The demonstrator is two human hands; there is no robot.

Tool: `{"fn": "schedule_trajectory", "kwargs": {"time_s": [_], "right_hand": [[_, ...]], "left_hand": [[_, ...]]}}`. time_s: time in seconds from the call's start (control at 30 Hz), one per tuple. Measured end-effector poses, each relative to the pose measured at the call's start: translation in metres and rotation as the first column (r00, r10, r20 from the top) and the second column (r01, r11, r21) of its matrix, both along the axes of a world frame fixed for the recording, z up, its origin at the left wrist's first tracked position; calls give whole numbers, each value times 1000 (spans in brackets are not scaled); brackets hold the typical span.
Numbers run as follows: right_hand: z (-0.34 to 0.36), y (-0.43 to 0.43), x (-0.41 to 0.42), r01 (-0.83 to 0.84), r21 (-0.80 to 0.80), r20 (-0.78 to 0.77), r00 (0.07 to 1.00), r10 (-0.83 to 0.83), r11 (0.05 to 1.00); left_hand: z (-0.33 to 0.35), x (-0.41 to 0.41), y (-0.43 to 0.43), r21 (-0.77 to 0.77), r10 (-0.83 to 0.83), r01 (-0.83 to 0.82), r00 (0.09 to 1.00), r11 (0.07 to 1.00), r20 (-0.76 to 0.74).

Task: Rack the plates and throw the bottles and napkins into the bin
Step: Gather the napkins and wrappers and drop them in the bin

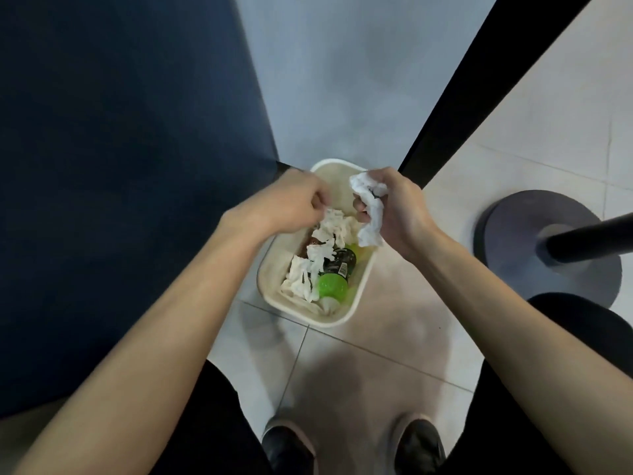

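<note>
1. While both hands hover above the cream bin (363,289), napkin-binning seems in hand; the right hand (399,209), at its 1 o'clock, clutches a crumpled napkin (371,214)
2. The left hand (291,200), at 11 o'clock, is curled, blurred; its grip I cannot tell
3. Loose napkins (308,272) and a green bottle (334,284) lie inside; next, the right hand should open above it

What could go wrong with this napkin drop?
1. The napkin in the right hand hangs near the bin's right rim; released there, it might land on the floor.
2. The left hand is blurred above the bin; a napkin may be clinging to it.
</note>
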State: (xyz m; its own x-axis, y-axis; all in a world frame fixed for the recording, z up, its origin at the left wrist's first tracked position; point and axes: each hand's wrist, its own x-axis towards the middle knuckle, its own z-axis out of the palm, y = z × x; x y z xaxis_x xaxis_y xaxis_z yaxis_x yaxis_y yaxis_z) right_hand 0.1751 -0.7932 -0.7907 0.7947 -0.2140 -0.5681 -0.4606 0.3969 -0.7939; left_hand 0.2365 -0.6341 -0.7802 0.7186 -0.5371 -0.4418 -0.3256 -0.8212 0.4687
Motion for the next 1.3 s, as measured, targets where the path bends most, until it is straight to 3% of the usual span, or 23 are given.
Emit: {"fn": "schedule_trajectory", "kwargs": {"time_s": [0.07,0.13,0.23,0.33,0.53,0.77,0.97,1.07,1.2,1.3], "right_hand": [[-3,8,-3,-21,-42,-25,999,20,999],[-9,19,-1,-23,-62,-55,998,20,998],[-19,37,11,134,61,-135,983,-125,989],[-33,54,17,267,105,-214,947,-240,958],[-50,75,15,331,183,-369,896,-248,926],[-52,60,0,158,209,-356,931,-76,965],[-61,60,-16,105,260,-377,926,1,960],[-56,58,-17,62,262,-308,951,23,963],[-23,48,-27,-215,17,-195,957,214,977],[24,42,-42,-367,-223,-152,928,339,903]], "left_hand": [[11,6,12,-106,137,-128,987,986,82],[9,12,27,-106,206,-196,974,975,93],[-3,20,44,34,198,-197,980,980,-11],[-16,20,45,64,197,-189,966,980,-165],[-29,22,42,50,165,-158,964,986,-208],[-32,24,36,50,134,-126,971,991,-200],[-31,20,41,0,206,-215,938,977,-279],[-27,17,48,7,245,-255,924,967,-294],[-15,-11,57,-158,426,-453,888,878,-174],[15,-51,63,-261,497,-490,867,832,-42]]}}
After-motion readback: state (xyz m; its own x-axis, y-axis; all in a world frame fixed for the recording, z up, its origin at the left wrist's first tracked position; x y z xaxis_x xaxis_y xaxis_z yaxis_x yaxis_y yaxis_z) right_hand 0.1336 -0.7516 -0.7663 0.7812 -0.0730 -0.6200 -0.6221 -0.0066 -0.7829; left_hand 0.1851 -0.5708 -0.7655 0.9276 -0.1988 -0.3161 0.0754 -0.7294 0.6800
